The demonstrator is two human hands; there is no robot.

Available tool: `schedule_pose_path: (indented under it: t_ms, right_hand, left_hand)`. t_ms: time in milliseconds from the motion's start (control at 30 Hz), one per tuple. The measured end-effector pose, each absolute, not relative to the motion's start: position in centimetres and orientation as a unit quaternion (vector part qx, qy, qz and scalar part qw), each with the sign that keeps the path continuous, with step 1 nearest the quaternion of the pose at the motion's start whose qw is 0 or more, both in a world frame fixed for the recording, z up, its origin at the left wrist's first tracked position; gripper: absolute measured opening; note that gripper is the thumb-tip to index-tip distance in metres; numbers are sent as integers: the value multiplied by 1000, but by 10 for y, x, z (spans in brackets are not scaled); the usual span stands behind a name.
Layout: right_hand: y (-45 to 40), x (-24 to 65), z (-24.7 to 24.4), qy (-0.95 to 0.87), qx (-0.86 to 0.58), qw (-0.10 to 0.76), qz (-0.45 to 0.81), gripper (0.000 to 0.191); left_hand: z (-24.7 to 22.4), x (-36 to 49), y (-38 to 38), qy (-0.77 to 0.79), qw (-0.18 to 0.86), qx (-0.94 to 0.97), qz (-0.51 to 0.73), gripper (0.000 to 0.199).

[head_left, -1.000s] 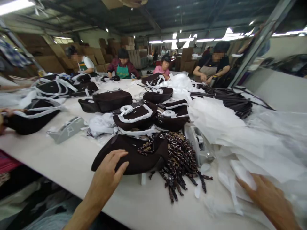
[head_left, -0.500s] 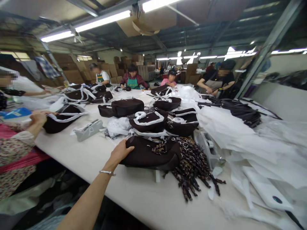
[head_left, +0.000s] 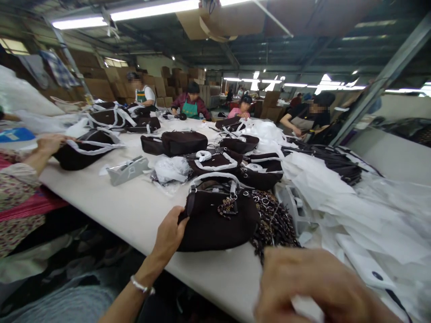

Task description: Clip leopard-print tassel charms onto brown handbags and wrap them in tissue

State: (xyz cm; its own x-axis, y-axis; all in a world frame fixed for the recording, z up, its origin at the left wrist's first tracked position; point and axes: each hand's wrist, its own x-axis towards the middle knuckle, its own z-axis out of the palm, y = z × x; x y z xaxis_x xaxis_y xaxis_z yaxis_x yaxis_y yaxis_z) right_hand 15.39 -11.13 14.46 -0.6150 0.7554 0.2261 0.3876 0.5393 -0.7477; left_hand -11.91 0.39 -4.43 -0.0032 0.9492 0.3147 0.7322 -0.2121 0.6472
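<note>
A dark brown handbag (head_left: 217, 229) stands upright at the near table edge, its handle wrapped in white. Clipped near its top is a beaded tassel charm (head_left: 227, 207). My left hand (head_left: 173, 231) pinches the bag's left side, thumb in front. Blurred in the lower right foreground, my right hand (head_left: 313, 282) is curled and apart from the bag. A small whitish patch shows under its fingers; I cannot make out what it is. Beside the bag lies a heap of beaded tassel charms (head_left: 276, 224), partly hidden by my right hand.
Several more handbags (head_left: 185, 142) stand behind, with a grey tape dispenser (head_left: 128, 170) at left. White sheets (head_left: 323, 188) and black straps (head_left: 326, 157) cover the right side. At left a co-worker's hand (head_left: 50, 146) holds another bag. Other people sit across the table (head_left: 148, 211).
The held handbag has tipped upright toward me, showing its front and raised handle. My right hand has come into view at lower right. The camera view has shifted slightly.
</note>
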Motion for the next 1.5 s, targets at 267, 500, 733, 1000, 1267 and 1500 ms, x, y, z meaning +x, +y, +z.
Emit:
schedule_pose_path:
  t_ms: [267,500,733,1000,1267,1500]
  right_hand:
    - [21,189,-2,-603,-633,386,294,19]
    - [46,193,-63,-544,-609,358,453,36]
    - [36,183,-59,-591,-615,389,349,24]
    - [-3,158,-6,-646,-606,382,262,22]
    - [6,115,32,-597,-524,417,442,15]
    - [13,143,30,-372,-383,511,674,22]
  left_hand:
    - [-54,-148,-71,630,205,616,425,17]
    - [-50,-156,-74,684,6,641,348,38]
    - [-11,-113,-41,566,27,762,314,26]
    - [-29,-53,13,594,289,706,255,41]
    - [-38,-60,44,482,599,529,359,31]
    - [6,-130,41,367,680,362,521,12]
